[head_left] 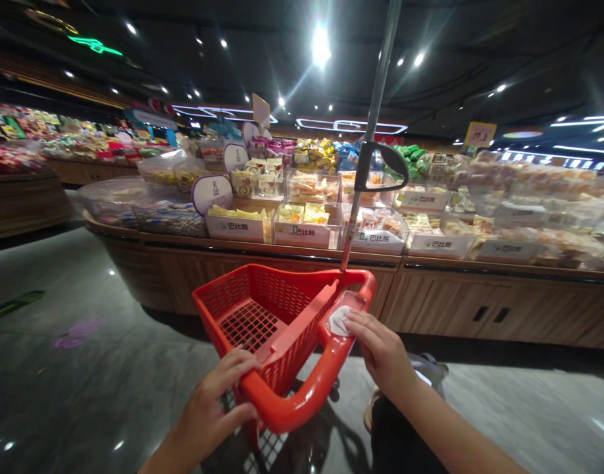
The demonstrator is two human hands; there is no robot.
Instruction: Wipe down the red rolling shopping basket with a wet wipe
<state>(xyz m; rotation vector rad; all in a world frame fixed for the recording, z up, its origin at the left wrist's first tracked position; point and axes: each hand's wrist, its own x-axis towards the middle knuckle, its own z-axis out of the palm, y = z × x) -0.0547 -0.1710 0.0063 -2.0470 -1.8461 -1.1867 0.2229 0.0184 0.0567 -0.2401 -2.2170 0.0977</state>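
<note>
A red plastic shopping cart (pixel 302 411) stands in front of me, its upper basket (pixel 243 289) holding nothing. My left hand (pixel 220 401) is closed around the left end of the cart's handle. On the right side of the handle, my right hand (pixel 378 342) presses a crumpled white cloth or tissue (pixel 339 320) against a flat panel with a clear cover. From the cart's far right corner rises a metal pole (pixel 376 92) with a dark grey loop grip (pixel 381 168).
Ahead runs a wooden display counter (pixel 282 263) with clear bins of packaged snacks (pixel 306 217). More bulk-goods stands (pixel 20 171) are at the far left. A grey object (pixel 427 368) and my leg (pixel 401 434) are right of the cart, on a shiny grey floor (pixel 85 368).
</note>
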